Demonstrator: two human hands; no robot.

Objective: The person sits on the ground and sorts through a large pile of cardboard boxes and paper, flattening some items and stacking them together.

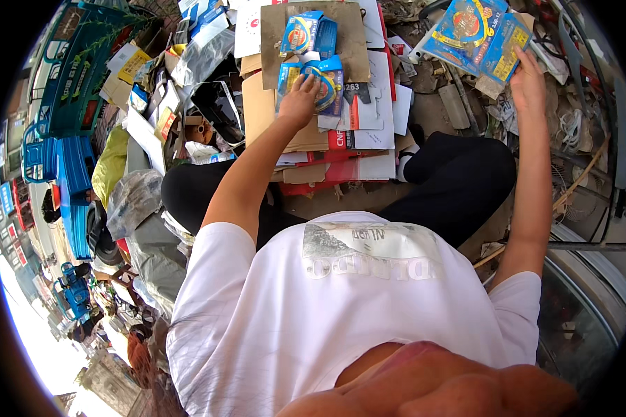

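Fingers spread, my left hand [299,103] rests on a blue and yellow flattened carton [330,87] on top of the cardboard stack in front of me. Just beyond it lies a similar blue carton [300,35], on a brown cardboard sheet [351,52]. Out to the right, my right hand [528,80] grips the edge of a large blue flattened carton [466,31], which is opened out and held above the littered ground. The thumb side of that grip is partly hidden.
The stack of flattened cardboard [257,115] stands between my bent legs. On the left are a clear plastic bag [135,201], blue crates [73,170] and mixed scrap. A brick [454,106], wires [572,125] and metal bars lie to the right.
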